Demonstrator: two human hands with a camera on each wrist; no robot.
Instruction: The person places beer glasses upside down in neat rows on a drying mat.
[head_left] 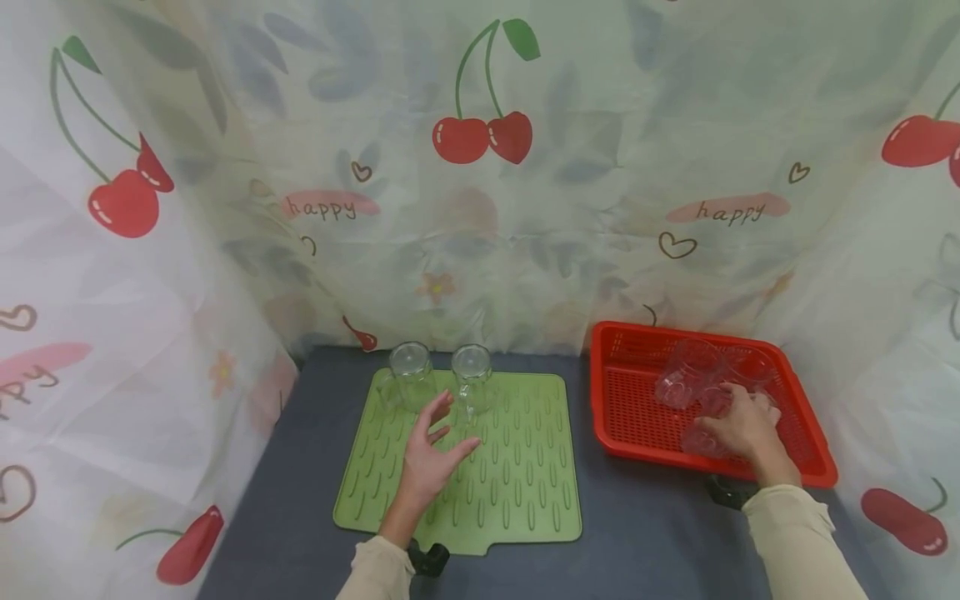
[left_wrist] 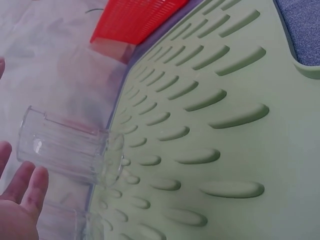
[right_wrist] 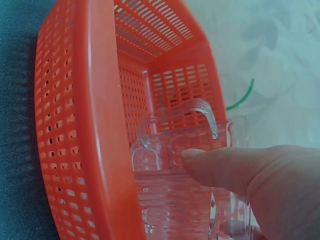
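Two clear glass mugs stand upside down at the back of the green drying mat [head_left: 525,521], a left mug [head_left: 412,375] and a right mug [head_left: 472,379]. My left hand [head_left: 429,460] is over the mat just in front of them, fingers spread and holding nothing. In the left wrist view its fingertips overlap a mug [left_wrist: 70,147]. At the right, my right hand [head_left: 746,423] reaches into the red basket [head_left: 615,442] and grips a glass mug [right_wrist: 172,200] lying there, thumb on its near side, other fingers mostly hidden behind the glass.
More clear glasses [head_left: 693,367] lie at the back of the basket, close beside my right hand. A patterned curtain [head_left: 570,250] hangs behind the dark grey table [head_left: 285,508] and along both sides.
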